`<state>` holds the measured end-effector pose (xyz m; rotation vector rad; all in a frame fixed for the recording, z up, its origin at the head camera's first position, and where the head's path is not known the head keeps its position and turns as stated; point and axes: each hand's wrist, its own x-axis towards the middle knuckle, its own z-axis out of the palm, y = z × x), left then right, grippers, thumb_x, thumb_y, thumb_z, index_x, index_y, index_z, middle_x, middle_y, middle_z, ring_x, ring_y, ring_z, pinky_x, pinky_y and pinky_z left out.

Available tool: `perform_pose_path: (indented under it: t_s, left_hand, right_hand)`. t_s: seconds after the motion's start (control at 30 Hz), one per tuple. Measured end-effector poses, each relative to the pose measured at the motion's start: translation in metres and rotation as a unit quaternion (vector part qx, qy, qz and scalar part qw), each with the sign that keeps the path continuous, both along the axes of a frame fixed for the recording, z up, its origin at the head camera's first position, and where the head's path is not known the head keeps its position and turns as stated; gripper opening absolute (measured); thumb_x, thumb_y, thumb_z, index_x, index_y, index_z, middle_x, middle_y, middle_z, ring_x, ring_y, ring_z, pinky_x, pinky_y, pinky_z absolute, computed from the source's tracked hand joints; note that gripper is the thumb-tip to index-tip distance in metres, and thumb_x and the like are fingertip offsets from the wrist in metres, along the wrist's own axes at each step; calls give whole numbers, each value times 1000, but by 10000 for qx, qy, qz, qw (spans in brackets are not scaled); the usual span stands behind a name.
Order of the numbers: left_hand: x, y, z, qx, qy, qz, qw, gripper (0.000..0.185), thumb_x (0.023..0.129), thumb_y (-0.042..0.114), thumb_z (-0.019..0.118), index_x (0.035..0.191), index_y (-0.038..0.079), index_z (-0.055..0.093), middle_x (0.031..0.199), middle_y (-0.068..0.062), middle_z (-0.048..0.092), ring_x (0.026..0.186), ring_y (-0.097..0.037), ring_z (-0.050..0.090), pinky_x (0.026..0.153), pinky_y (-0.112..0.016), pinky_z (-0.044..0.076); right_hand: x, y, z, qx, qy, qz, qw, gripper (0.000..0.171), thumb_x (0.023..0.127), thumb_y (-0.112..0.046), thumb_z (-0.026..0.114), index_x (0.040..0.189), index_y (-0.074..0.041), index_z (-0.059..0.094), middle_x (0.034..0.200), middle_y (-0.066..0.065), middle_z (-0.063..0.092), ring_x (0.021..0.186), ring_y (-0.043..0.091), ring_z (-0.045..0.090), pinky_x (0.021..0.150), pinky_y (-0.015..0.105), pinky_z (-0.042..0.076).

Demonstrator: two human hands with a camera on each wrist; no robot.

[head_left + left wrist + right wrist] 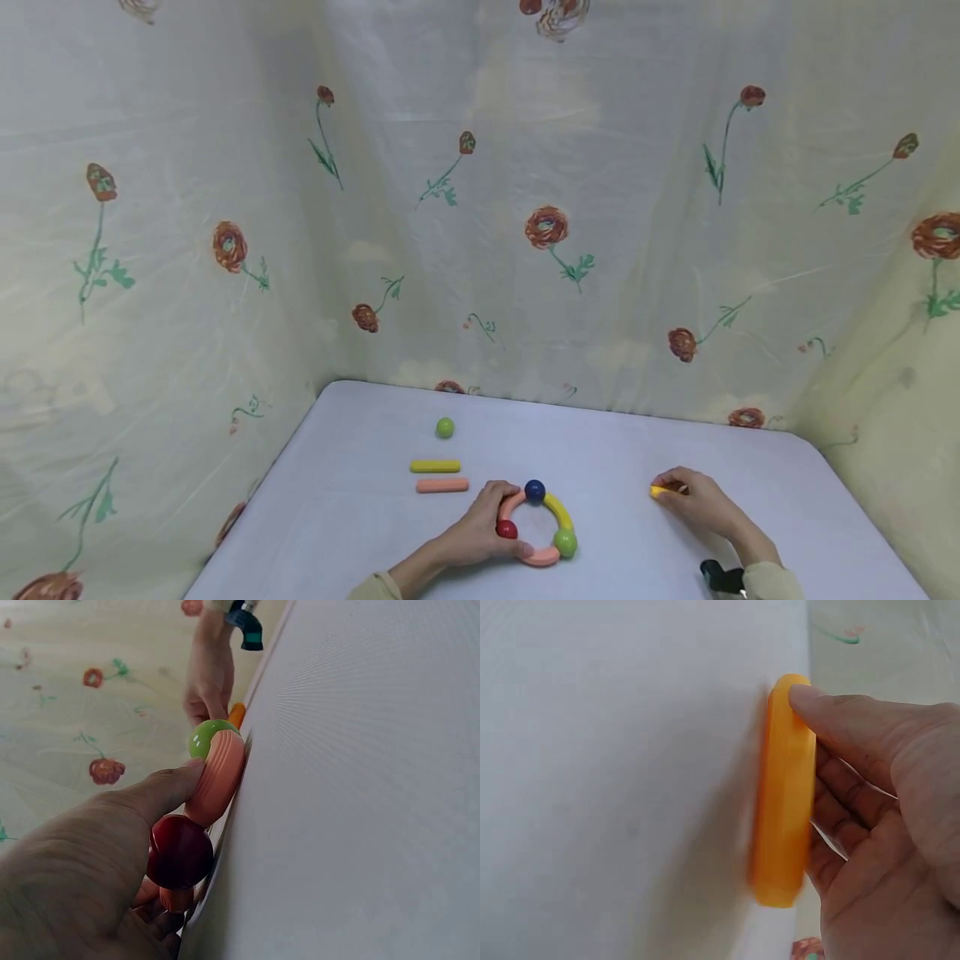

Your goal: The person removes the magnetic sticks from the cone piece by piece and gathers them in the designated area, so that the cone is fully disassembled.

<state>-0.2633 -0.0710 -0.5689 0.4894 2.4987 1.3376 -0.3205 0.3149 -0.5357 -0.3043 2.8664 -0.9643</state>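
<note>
On the white table lies a ring of curved rods and balls: a dark blue ball (535,491), a yellow curved rod (558,510), a green ball (566,543), a red ball (507,530) and two pink curved rods (542,557). My left hand (478,532) grips the ring's left side, with the thumb on the lower pink rod and the fingers at the upper pink rod. Off to the right, my right hand (701,502) holds an orange stick (784,795) between thumb and fingers, just above the table; in the head view the hand hides much of it.
A yellow straight stick (435,467) and a pink straight stick (442,485) lie left of the ring, with a loose green ball (446,427) behind them. A black object (722,576) is by the right wrist. Flowered curtains (480,250) surround the table (360,517).
</note>
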Motion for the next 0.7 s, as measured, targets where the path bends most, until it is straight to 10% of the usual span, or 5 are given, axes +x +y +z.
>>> perform_pose_path:
  t_s: [0.5,0.7]
  left_hand:
    - [-7,-7,8,-86,-247,-96,9996,90,74,55,77,145,27,29,152,-3,27,140,-27,32,112,-54,30]
    - [-27,-6,16,101,-482,-506,9975,79,83,50,71,146,41,26,159,-4,22,146,-33,22,114,-59,23]
  right_hand:
    - [23,-36,-3,-344,353,-299,9983,44,84,-28,75,116,-2,60,112,9,64,103,26,58,86,40,49]
    - [45,-86,1,-790,-416,111,9959,41,82,-33,76,110,-7,63,97,1,63,87,15,55,71,25,48]
